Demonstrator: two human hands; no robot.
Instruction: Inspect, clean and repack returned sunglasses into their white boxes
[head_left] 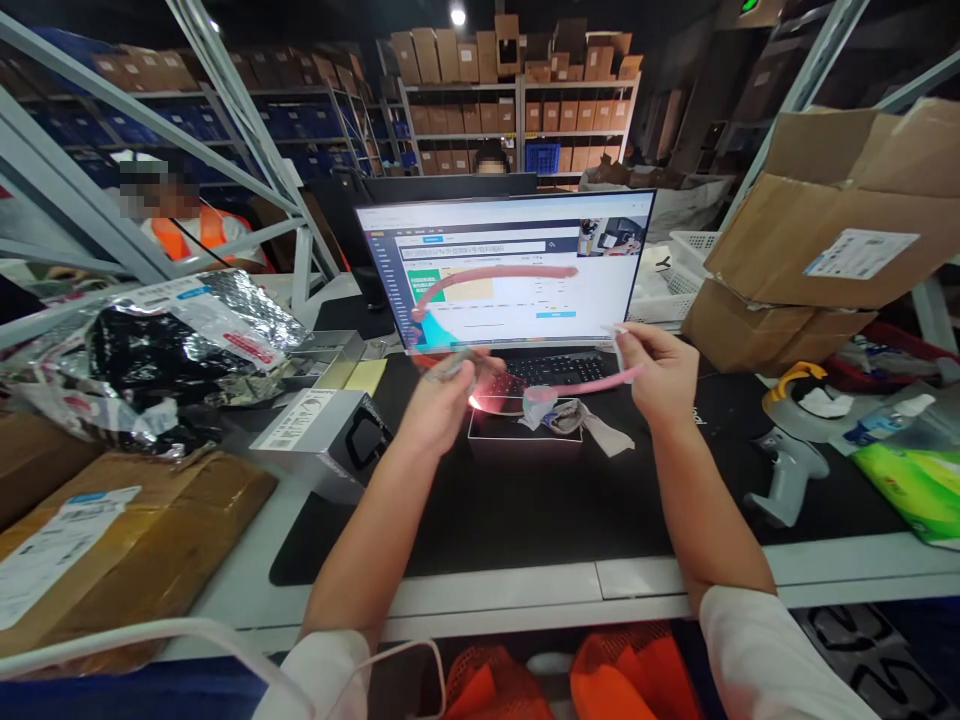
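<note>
My left hand [442, 400] is closed in a pinch at a small greyish thing, too blurred to name, with a bright pinkish glow beside its fingertips. Thumb and fingers of my right hand [661, 375] pinch a thin white piece [619, 350]. A pink translucent band [592, 384] reaches toward my right hand; whether it is held is unclear. Another pink arc [499, 272] crosses in front of the monitor [487, 320]. Between my hands, a shallow white-edged box [525, 436] lies on the black mat [517, 510], with a crumpled grey-white wrapping [574, 415] on top.
Behind my hands is a black keyboard [570, 370]. Left are a grey-white product box [322, 440], a taped carton [127, 540] and silver-black plastic bags [172, 350]. A barcode scanner [787, 475], tape roll [802, 400], green packet [911, 485] and stacked cartons [817, 220] stand right.
</note>
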